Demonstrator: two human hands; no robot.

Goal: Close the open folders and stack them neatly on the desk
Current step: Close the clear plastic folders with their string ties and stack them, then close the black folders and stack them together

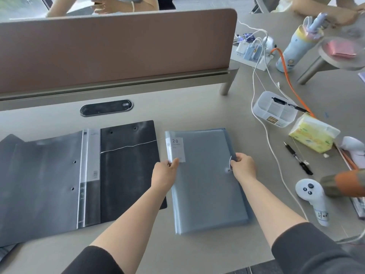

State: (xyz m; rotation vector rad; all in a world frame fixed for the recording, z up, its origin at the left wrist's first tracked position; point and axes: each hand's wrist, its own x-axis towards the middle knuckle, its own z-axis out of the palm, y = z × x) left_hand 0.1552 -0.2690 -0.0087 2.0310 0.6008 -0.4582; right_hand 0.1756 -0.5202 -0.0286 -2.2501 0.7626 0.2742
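My left hand (166, 171): arm reaching forward, fingers pinching the blue-grey folder (207, 180) at its left edge.
My right hand (244, 165): gripping its right edge.
Black folder (59, 175): open flat, left, just beside.
Desk (197, 113): bare beyond both.

"20" on the white label (176, 149) at the blue-grey folder's (207, 180) top left corner.

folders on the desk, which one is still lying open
The black folder on the left lies spread open and untouched. The blue-grey folder beside it is shut, gripped by both hands.
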